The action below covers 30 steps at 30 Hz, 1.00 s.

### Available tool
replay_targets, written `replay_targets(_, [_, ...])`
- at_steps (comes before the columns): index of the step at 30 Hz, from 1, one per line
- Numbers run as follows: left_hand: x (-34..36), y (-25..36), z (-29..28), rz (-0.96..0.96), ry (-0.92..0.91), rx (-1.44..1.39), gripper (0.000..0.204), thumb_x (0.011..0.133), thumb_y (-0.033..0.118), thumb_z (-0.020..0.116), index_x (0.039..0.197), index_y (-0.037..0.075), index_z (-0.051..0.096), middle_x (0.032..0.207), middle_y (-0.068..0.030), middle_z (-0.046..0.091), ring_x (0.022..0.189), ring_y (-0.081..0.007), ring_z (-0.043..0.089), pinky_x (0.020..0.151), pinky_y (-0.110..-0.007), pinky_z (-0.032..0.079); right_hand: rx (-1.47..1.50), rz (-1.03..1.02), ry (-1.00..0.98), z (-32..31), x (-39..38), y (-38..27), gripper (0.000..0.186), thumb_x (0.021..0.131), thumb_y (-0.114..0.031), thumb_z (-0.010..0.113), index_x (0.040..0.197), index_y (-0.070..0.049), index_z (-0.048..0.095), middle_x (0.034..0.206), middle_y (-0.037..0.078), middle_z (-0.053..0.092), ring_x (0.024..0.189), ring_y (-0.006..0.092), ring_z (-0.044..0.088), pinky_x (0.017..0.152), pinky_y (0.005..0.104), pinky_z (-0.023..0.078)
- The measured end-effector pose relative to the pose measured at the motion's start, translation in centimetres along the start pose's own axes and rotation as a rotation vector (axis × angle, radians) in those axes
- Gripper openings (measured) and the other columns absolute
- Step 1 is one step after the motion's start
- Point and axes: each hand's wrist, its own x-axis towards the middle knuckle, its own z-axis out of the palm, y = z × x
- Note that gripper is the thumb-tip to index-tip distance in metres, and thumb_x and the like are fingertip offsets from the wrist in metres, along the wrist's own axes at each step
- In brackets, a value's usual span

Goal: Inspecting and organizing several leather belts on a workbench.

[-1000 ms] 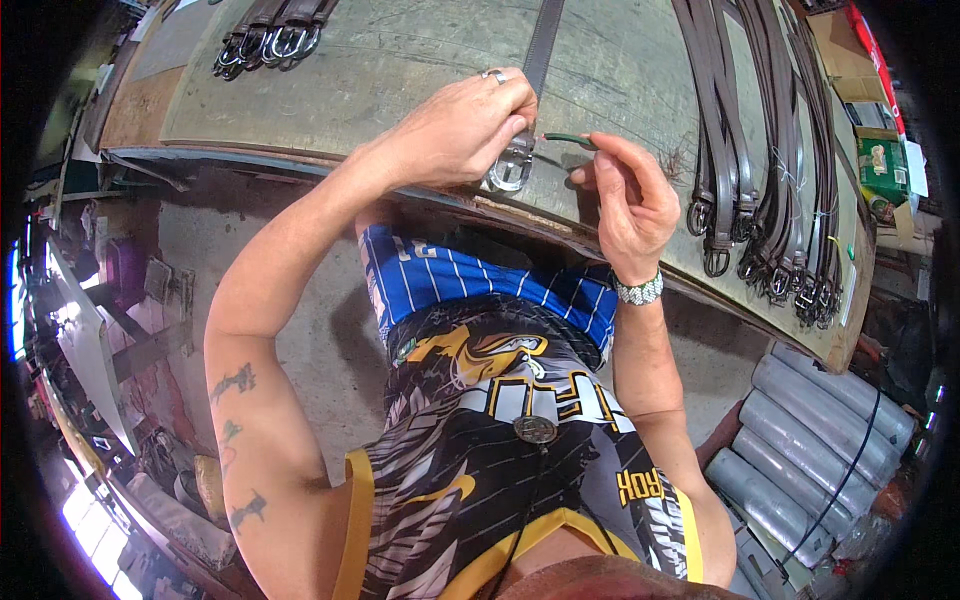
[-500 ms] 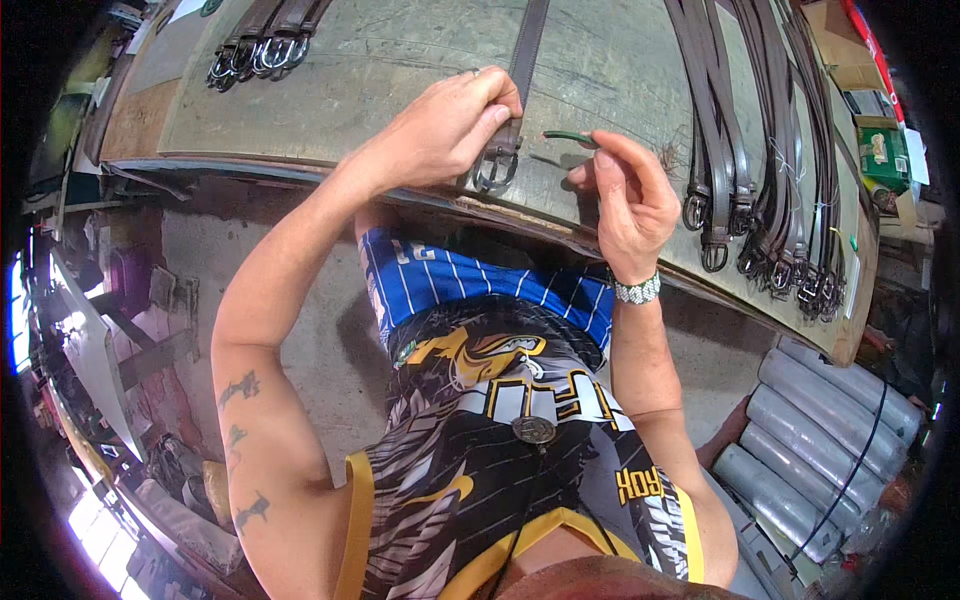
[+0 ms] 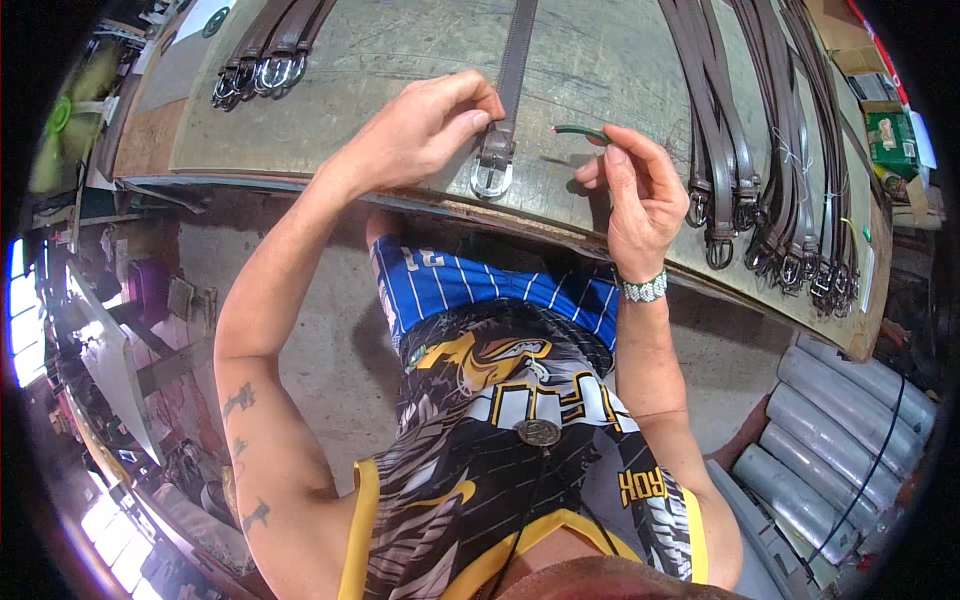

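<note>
A brown leather belt (image 3: 515,60) lies lengthwise across the worn worktable (image 3: 610,80), its silver buckle (image 3: 492,178) close to the front edge. My left hand (image 3: 423,135) has its bent fingers and thumb closed on the strap just above that buckle. In my right hand (image 3: 640,200), to the right of the belt, a thin curved green object (image 3: 575,129) with a small pale tip is pinched between thumb and forefinger, raised a little over the tabletop. Its other fingers are curled.
Bundled buckled belts lie at the upper left (image 3: 285,50) and along the right side (image 3: 720,150). Silver rolls (image 3: 835,430) sit below the table's right end. A cardboard box (image 3: 850,40) and green box (image 3: 885,140) stand beyond it. Assorted clutter fills the far left.
My left hand has shifted left and slightly down the frame, uncovering more of the buckle. My right hand and the green object have moved slightly right.
</note>
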Motion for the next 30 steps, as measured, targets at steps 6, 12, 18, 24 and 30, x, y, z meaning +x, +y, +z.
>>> replay_targets(6, [0.9, 1.7, -0.9, 0.09, -0.13, 0.129, 0.033, 0.092, 0.017, 0.067, 0.124, 0.007, 0.068, 0.107, -0.0081, 0.064, 0.099, -0.0218, 0.064, 0.086, -0.034, 0.051, 0.032, 0.009, 0.023, -0.1, 0.1, 0.2, 0.021, 0.101, -0.002, 0.059, 0.12, 0.004, 0.065, 0.099, 0.011, 0.072, 0.077, 0.0127, 0.069, 0.067, 0.0243, 0.056])
replay_targets(12, [1.8, 1.7, -0.5, 0.198, -0.161, 0.284, 0.019, 0.091, 0.016, 0.071, 0.108, 0.01, 0.074, 0.104, -0.0073, 0.064, 0.099, -0.0273, 0.065, 0.083, -0.038, 0.052, 0.095, 0.023, 0.05, -0.2, 0.3, 0.3, 0.021, 0.102, -0.003, 0.058, 0.12, 0.005, 0.064, 0.1, 0.012, 0.071, 0.076, 0.013, 0.069, 0.066, 0.0245, 0.056])
replay_targets(18, [1.3, 1.2, 0.1, 0.228, -0.1, 0.263, 0.009, 0.093, 0.011, 0.066, 0.096, 0.003, 0.066, 0.095, -0.0108, 0.063, 0.09, -0.0313, 0.064, 0.079, -0.04, 0.051, 0.122, 0.022, 0.037, -0.4, 0.2, 0.5, 0.02, 0.102, -0.004, 0.058, 0.12, 0.004, 0.062, 0.101, 0.013, 0.071, 0.078, 0.013, 0.069, 0.068, 0.024, 0.055])
replay_targets(24, [1.2, 0.3, -0.5, 0.109, -0.081, 0.153, 0.013, 0.097, 0.012, 0.06, 0.099, 0.0, 0.062, 0.094, -0.0156, 0.063, 0.092, -0.0351, 0.062, 0.084, -0.043, 0.049, 0.09, 0.036, -0.154, -0.3, -0.2, -0.5, 0.017, 0.104, -0.002, 0.053, 0.118, 0.002, 0.061, 0.106, 0.012, 0.072, 0.089, 0.0139, 0.07, 0.075, 0.0245, 0.055])
replay_targets(30, [1.5, 2.5, -1.6, 0.055, -0.251, 0.115, 0.03, 0.094, 0.013, 0.062, 0.123, 0.005, 0.068, 0.1, -0.0093, 0.058, 0.089, -0.0268, 0.06, 0.086, -0.037, 0.048, -0.216, -0.186, -0.507, 0.4, -0.6, -1.2, 0.014, 0.094, 0.004, 0.059, 0.105, 0.0, 0.067, 0.108, 0.014, 0.073, 0.1, 0.0274, 0.072, 0.087, 0.0354, 0.056])
